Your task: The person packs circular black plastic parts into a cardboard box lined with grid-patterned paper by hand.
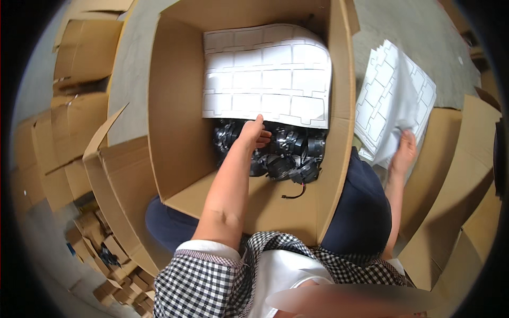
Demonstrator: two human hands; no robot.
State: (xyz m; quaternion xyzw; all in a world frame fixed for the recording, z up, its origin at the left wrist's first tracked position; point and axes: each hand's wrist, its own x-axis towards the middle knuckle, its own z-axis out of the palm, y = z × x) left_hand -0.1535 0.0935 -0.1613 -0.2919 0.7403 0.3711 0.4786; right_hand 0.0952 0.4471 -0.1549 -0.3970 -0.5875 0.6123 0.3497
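A large cardboard box (180, 69) stands open between my legs. Several black round motor-like parts with cables (289, 151) lie inside it. Over the far ones rests a white sheet printed with outlined shapes (265, 74), its far right corner curling up. My left hand (254, 133) pinches the sheet's near edge, thumb on top and fingers below, just above the black parts. To the right of the box is a stack of similar white printed sheets (379, 100). My right hand (404, 151) grips the near edge of a bent sheet (400, 114) on that stack.
Cardboard flaps and flattened cartons (448, 175) lie along the right. More open boxes (87, 50) stand at the left, and small cardboard pieces (127, 289) are piled at the lower left. Around them shows the grey floor (130, 69). A loose cable (294, 195) trails toward the box's near wall.
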